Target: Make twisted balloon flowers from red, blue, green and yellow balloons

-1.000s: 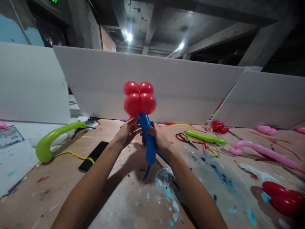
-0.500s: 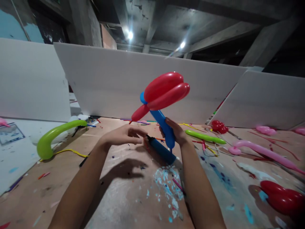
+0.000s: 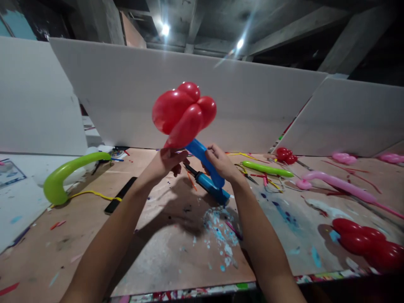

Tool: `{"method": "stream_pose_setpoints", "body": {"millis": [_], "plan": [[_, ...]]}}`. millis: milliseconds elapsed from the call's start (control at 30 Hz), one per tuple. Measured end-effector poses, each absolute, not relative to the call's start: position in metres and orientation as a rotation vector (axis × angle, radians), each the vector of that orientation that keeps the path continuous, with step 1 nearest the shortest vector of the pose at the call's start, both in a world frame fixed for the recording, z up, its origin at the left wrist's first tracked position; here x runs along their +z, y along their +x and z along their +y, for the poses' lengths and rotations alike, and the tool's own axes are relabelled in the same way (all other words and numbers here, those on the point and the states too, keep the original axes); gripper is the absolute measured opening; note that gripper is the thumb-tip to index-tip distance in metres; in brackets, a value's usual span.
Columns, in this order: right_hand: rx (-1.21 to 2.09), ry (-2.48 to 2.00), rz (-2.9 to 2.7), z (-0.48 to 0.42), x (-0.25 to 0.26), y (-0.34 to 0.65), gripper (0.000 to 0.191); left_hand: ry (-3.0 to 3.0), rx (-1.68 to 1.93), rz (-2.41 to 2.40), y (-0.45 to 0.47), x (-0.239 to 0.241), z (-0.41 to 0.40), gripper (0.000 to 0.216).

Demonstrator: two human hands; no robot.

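The paint-spattered counter point(image 3: 148, 265) fills the lower part of the frame. A red balloon cluster point(image 3: 176, 109) is held up at upper centre, meeting a blue balloon point(image 3: 199, 151) that slants down rightward. Behind its lower end, a blue pump point(image 3: 206, 183) lies at centre. The right hand point(image 3: 223, 163) curls its fingers around the blue balloon; the left hand point(image 3: 166, 163), fingers bent, is at the red balloon cluster's lower end, though whether they pinch it I cannot tell.

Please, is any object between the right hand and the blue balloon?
Nothing visible stands in the way: the right hand holds the blue balloon. The blue pump lies on the table behind the balloon in this view, not between them.
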State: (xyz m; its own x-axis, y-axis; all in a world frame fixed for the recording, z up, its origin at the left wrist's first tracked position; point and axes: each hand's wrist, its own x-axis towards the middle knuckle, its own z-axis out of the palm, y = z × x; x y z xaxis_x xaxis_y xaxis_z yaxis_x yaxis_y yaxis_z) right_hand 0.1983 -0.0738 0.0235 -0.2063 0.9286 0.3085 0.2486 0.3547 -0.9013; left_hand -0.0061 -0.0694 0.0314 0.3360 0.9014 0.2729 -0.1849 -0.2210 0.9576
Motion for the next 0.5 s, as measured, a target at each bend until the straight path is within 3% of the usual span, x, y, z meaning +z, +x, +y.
{"method": "stream_pose_setpoints", "body": {"millis": [167, 367, 500], "plan": [[0.675, -1.131, -1.849, -0.082, 0.022, 0.179, 0.036, 1.086, 1.355, 0.655, 0.017, 0.011, -0.058, 0.043], [0.779, -1.011, -1.792, -0.080, 0.010, 0.161, 0.036, 1.167, 1.518, 0.661, 0.021, 0.000, -0.048, 0.038], [0.796, -1.032, -1.807, -0.077, -0.001, 0.148, 0.035, 1.073, 1.565, 0.562, 0.033, -0.005, -0.051, 0.051]]}}
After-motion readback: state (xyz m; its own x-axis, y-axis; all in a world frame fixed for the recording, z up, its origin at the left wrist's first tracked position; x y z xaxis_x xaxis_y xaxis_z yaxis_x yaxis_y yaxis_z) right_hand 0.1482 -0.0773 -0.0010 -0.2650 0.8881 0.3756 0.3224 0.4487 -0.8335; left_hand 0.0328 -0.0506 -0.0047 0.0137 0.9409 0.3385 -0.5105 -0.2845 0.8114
